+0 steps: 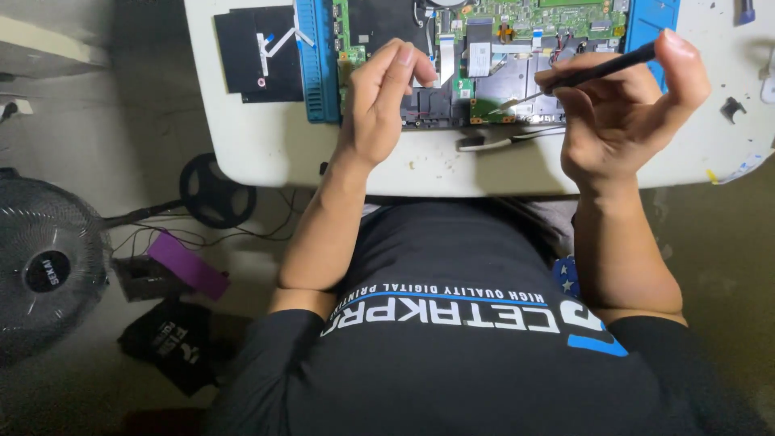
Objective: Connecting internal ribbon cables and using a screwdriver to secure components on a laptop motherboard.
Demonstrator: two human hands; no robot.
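Observation:
An opened laptop (484, 73) with a green circuit board lies on a blue mat (319, 73) at the near edge of a white table. My right hand (626, 113) grips a thin black tool (597, 71) like a pen, its metal tip resting on the board near the front edge. My left hand (383, 93) hovers over the laptop's left part, thumb and fingers pinched close around a white ribbon cable (446, 60); whether it grips the cable is unclear.
A black flat panel (258, 52) lies left of the mat. A cable (492, 141) hangs at the table's front edge (452, 173). On the floor to the left stand a fan (48, 266), a purple block (187, 265), a black bag (169, 339) and wires.

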